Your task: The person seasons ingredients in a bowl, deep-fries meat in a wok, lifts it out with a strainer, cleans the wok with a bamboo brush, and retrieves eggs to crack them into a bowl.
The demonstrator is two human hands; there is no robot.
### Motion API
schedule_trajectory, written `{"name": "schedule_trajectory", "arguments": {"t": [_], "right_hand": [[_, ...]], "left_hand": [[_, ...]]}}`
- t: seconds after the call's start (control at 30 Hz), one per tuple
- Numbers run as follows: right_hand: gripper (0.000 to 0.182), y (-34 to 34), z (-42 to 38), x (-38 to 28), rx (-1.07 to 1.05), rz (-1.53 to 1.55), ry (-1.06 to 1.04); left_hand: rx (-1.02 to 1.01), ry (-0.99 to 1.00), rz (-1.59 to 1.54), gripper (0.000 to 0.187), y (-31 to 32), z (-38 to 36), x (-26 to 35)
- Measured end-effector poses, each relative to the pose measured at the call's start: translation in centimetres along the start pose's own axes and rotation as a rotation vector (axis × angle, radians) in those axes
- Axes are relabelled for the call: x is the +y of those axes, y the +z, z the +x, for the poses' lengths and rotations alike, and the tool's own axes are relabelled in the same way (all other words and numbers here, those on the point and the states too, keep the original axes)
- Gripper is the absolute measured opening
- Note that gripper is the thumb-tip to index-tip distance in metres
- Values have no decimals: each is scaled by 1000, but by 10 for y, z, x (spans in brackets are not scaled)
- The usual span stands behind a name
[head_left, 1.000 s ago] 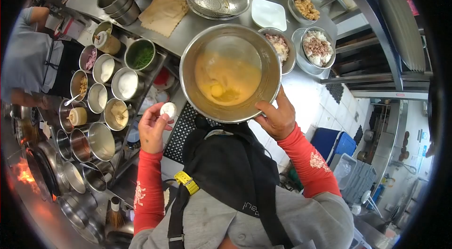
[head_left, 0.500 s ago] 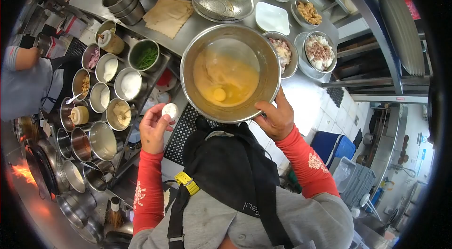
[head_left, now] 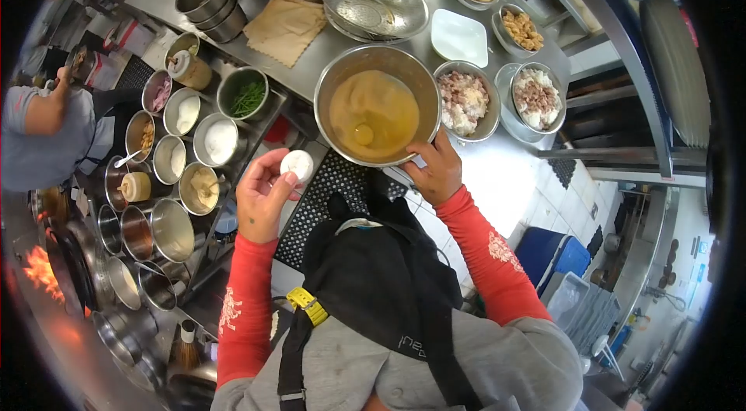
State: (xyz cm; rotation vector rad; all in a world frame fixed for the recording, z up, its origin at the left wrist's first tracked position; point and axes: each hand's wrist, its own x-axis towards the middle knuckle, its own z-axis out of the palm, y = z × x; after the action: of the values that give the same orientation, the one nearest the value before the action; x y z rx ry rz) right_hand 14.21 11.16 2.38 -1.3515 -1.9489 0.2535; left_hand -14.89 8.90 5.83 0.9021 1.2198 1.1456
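My right hand [head_left: 437,168] grips a large metal mixing bowl [head_left: 426,92] by its near right rim, thumb over the edge. Inside lies yellow-orange liquid [head_left: 381,104], like egg, with a round yolk-like shape [head_left: 363,134] near the close side. To the left of the bowl, my left hand [head_left: 260,197] pinches a small round white cup [head_left: 297,166] between thumb and fingers. White stuff shows within the cup's rim. Right beside the mixing bowl stands a metal bowl of rice-like white food with chopped meat [head_left: 466,102].
Several metal pots of ingredients, with chopped greens [head_left: 247,99] nearest, fill the left rack. A colander [head_left: 373,3] and a tan cloth [head_left: 285,26] lie on the steel counter [head_left: 299,73]. Flames [head_left: 40,275] rise at the lower left. Another person [head_left: 47,127] stands far left.
The mixing bowl has moved away from my body and looks smaller, uncovering the meat bowl beside it. My left hand has risen slightly with the white cup, its top now facing me more.
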Motion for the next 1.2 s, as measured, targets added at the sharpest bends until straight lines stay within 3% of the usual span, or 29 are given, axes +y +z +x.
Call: {"name": "schedule_trajectory", "arguments": {"t": [0.23,0.4,0.43,0.53,0.63,0.73,0.93,1.03,1.2], "right_hand": [[35,8,7,34,-95,45,107],[39,-46,47,3,-46,-82,166],[40,-52,61,-6,-96,164,292],[33,-36,102,-5,-291,573,252],[28,-17,132,5,-537,773,455],[23,-4,137,21,-504,947,585],[21,-4,143,37,-587,801,613],[24,-13,145,38,-611,818,655],[28,-23,145,39,-648,912,714]], "left_hand": [[-39,-1,-16,37,39,27,19],[-97,25,48,34,66,54,26],[-98,13,68,34,73,58,28],[-163,64,115,35,94,79,28],[-191,152,235,38,105,98,22],[-168,173,353,37,111,113,15],[-184,217,489,36,121,125,6],[-247,45,325,35,125,123,16],[-295,-75,200,33,118,128,13]]}}
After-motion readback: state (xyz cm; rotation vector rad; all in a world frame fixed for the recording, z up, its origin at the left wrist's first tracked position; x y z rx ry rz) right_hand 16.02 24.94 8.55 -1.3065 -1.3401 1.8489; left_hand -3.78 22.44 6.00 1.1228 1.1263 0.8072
